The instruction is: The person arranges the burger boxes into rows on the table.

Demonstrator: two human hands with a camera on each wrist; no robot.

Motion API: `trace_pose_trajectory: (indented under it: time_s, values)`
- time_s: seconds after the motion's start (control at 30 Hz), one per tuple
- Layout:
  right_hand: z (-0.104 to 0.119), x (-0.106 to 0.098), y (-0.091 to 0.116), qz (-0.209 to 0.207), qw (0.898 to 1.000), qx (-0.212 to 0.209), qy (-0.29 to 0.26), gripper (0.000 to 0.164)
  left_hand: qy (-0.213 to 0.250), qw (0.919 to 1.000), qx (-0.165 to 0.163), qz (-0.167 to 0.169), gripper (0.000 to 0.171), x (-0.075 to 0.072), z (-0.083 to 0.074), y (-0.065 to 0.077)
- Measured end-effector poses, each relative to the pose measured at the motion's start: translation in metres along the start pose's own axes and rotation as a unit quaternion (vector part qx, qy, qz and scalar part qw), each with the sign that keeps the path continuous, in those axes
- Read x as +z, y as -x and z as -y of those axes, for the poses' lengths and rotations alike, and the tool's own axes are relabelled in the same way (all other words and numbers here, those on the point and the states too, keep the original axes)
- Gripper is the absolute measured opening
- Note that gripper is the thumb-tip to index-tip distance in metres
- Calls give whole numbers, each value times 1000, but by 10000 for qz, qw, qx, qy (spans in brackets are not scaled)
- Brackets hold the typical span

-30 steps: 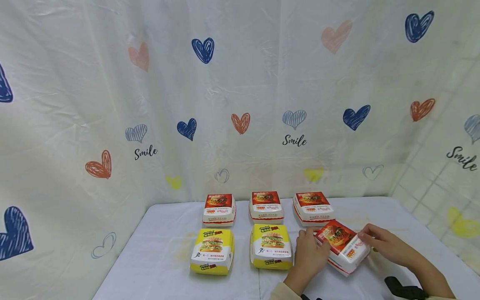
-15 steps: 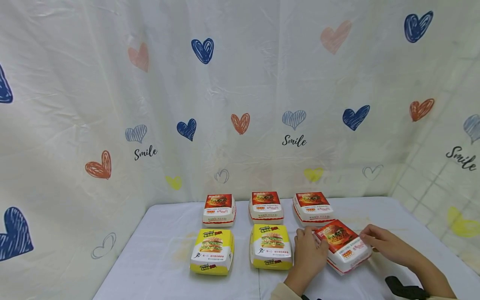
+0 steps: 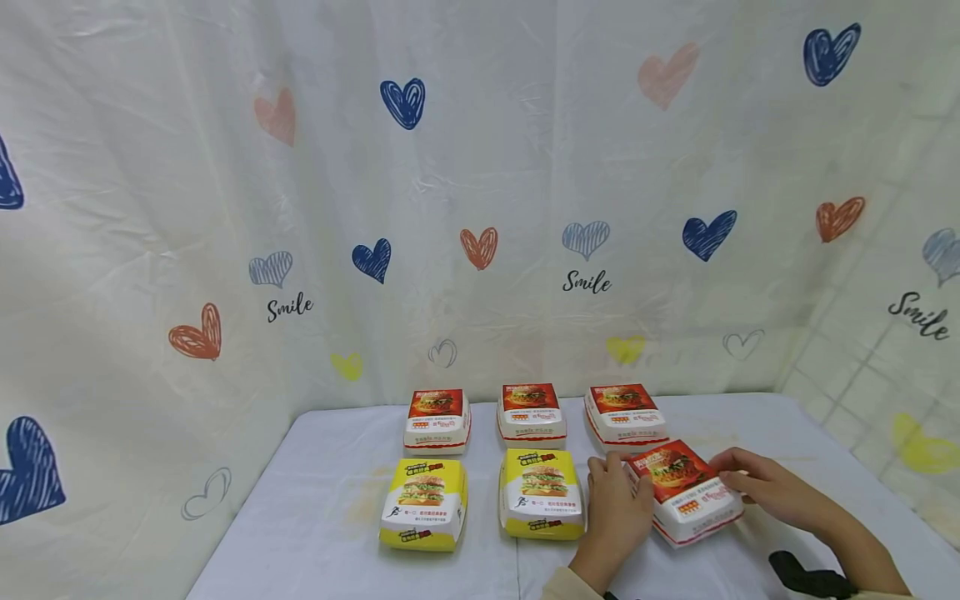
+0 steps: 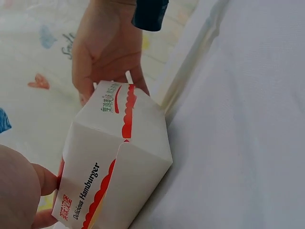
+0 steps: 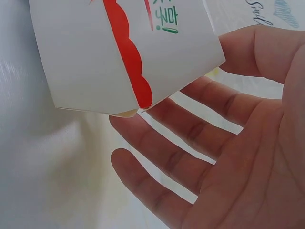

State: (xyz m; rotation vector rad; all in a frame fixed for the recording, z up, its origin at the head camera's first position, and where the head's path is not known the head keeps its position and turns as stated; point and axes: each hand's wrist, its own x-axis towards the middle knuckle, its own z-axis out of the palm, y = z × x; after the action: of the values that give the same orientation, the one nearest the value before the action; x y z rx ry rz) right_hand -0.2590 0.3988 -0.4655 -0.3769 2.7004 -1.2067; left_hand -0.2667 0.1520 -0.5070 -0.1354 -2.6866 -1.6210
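Note:
A red-and-white burger box (image 3: 686,496) lies at an angle on the right side of the table, its lid down. My left hand (image 3: 618,512) grips its left side, thumb at the lid's edge. Across from it, my right hand (image 3: 772,490) holds the right side with the thumb on top. In the left wrist view the box (image 4: 114,138) shows its "Delicious Hamburger" side, with the left fingers (image 4: 46,180) touching it. The right wrist view has the right hand (image 5: 233,133) with its thumb against the box (image 5: 100,62) and its fingers spread at the lower edge.
Two yellow burger boxes (image 3: 423,504) (image 3: 543,494) stand left of my hands. Behind them is a row of three red-and-white boxes (image 3: 437,421) (image 3: 531,416) (image 3: 626,417). The rightmost sits close behind the held one. A heart-printed curtain (image 3: 480,167) borders the white-covered table (image 3: 300,533).
Between my hands the burger box has turned slightly, so its front side faces me more squarely. Both hands stay on it, with small finger shifts. The other boxes have not moved.

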Motion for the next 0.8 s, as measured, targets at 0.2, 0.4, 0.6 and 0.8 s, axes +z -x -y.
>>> trace_pose_trajectory:
  time_s: [0.2,0.4,0.6,0.8]
  values:
    - [-1,0,-1,64,10000,-23,2,36,-69,10000,45,-39,39,0,-1,2]
    - [-1,0,-1,173,9997,63,-142,39,-65,10000,61,-15,45,-1,0,1]
    - [0,0,-2,241,9990,247,-286,43,42,10000,43,28,50,-1,1,-1]
    - [3,2,-3,241,9987,389,-228,45,64,10000,-26,31,50,-2,-1,-1]
